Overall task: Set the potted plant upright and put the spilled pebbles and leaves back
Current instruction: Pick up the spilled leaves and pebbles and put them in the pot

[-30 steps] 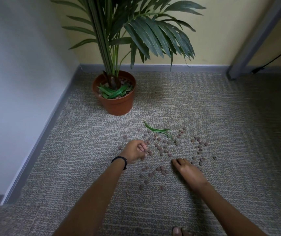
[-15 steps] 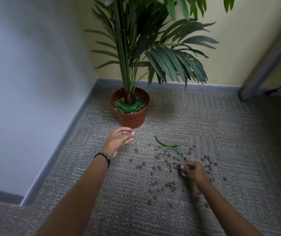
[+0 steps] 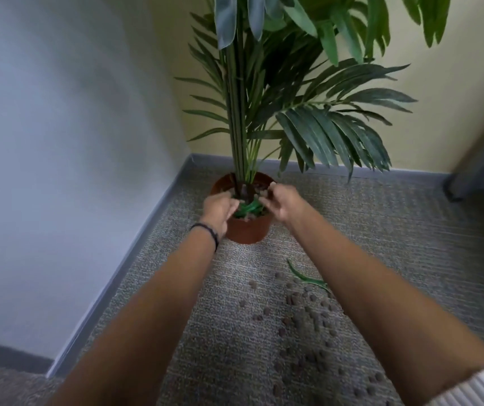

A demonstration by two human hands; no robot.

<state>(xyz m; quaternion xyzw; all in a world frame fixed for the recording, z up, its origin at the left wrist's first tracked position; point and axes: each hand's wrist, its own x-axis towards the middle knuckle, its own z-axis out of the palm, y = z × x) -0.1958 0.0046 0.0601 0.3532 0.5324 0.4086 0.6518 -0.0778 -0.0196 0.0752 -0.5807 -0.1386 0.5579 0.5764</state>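
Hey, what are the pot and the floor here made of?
The pot looks like plastic, or maybe terracotta: a smooth, matte orange-brown wall. The floor is carpet: grey, low pile with fine woven ribs.

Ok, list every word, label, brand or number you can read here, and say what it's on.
None: no readable text shows on the round terracotta-brown plant pot, the thin black wristband, the grey ribbed carpet or the plain white wall.
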